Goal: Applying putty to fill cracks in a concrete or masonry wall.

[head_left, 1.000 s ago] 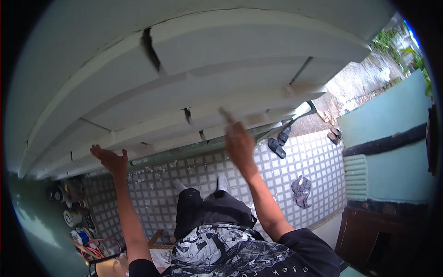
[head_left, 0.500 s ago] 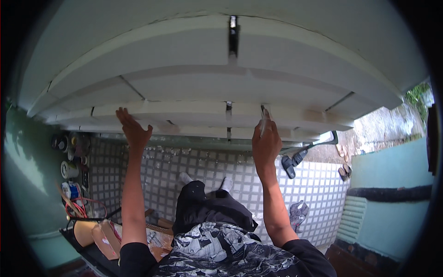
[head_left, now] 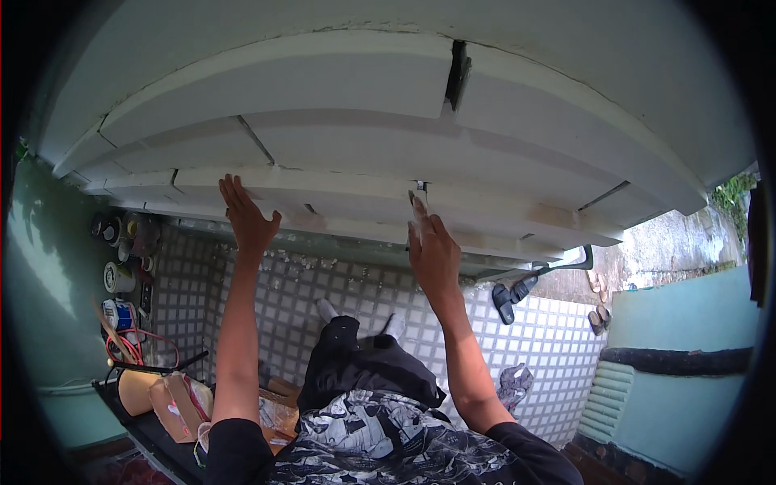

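Note:
A white stepped wall [head_left: 356, 137] with dark upright gaps curves across the view before me. My left hand [head_left: 249, 220] lies open against its lower ledge, fingers stretched and thumb apart, holding nothing. Further right, my right hand [head_left: 435, 255] is closed on a slim, pale scraper-like tool [head_left: 417, 207], its index finger laid along it. The tool's dark tip meets the ledge just beside a small dark gap [head_left: 421, 186]. Most of the handle is hidden in the fingers, so its exact kind cannot be told.
Below is a tiled floor [head_left: 356, 283] with pale crumbs near the wall. Dark slippers [head_left: 503, 303] and a crumpled cloth [head_left: 515, 384] lie to the right. Tins and a white bucket [head_left: 120, 277] line the left wall. A cardboard box [head_left: 174, 408] stands at lower left.
My right hand has moved left along the ledge with the tool, from right of the small gap to beside it. The view has shifted a little; my left hand stays against the ledge.

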`<move>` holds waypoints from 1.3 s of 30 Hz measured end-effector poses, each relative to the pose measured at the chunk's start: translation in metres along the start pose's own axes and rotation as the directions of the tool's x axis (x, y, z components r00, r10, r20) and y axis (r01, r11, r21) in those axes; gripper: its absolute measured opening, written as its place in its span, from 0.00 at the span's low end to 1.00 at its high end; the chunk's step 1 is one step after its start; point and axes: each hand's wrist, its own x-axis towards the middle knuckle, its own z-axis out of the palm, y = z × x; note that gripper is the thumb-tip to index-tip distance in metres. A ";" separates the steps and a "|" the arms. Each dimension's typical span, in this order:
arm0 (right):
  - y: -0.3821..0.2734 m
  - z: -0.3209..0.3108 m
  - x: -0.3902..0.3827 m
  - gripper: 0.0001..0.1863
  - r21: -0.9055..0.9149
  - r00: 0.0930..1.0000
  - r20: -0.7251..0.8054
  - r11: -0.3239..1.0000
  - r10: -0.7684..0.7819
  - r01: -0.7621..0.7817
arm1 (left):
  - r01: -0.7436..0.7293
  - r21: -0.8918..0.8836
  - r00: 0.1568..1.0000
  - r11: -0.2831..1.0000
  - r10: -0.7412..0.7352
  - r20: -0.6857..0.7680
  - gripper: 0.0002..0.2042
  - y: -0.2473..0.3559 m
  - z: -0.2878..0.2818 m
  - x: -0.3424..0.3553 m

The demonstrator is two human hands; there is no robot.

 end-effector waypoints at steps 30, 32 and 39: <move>-0.008 -0.010 -0.009 0.16 0.202 0.883 -0.312 0.933 0.351 -0.299 | -0.022 -0.088 1.000 0.996 0.023 0.016 0.51 -0.018 -0.001 -0.005; -0.006 -0.014 -0.015 0.18 0.148 0.891 -0.277 0.932 0.359 -0.329 | -0.044 -0.106 0.996 0.993 0.036 -0.078 0.51 -0.020 0.002 -0.006; 0.027 -0.024 -0.032 0.22 0.096 0.918 -0.182 0.935 0.353 -0.341 | -0.123 -0.151 0.982 0.981 0.098 -0.163 0.50 -0.026 0.018 -0.005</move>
